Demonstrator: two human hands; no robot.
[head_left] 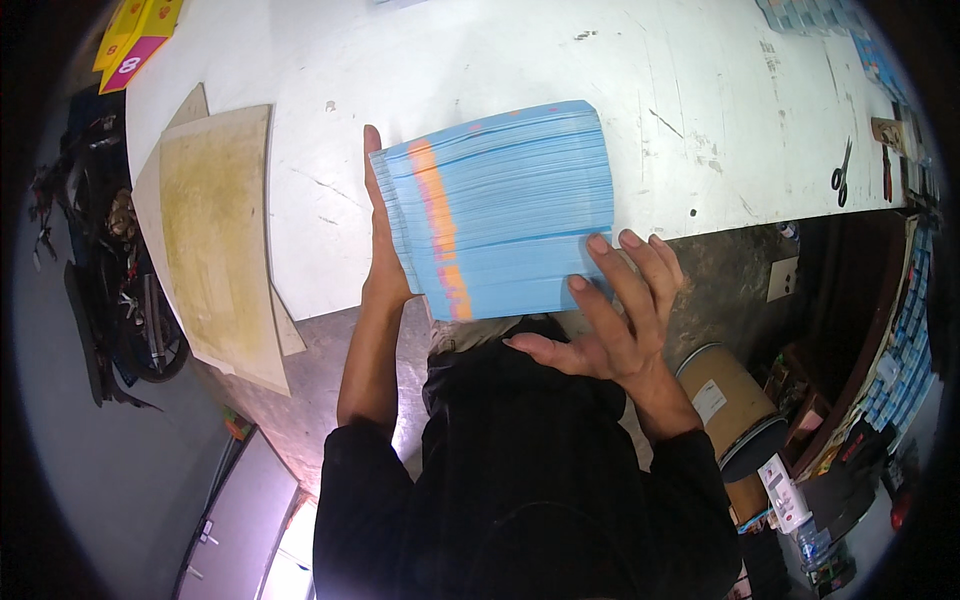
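Note:
A thick stack of light blue paper sheets (530,190) sits at the near edge of the white table, its near part reaching past that edge. Orange and pink marks run down its left part. My left hand (382,240) lies stretched along the left side of the stack, seen edge-on; most of its fingers are hidden. At the near right corner, my right hand (625,310) has its fingers spread. Its fingertips are at the blue sheets, and I cannot tell if they all touch; the thumb points left below the stack.
On the left of the white table (480,60) lie worn boards (220,210) overhanging its edge. A yellow and pink box (135,45) stands far left. Scissors (842,175) lie at the right. A brown drum (730,400) stands below, near my right arm. A motorcycle (130,290) is at far left.

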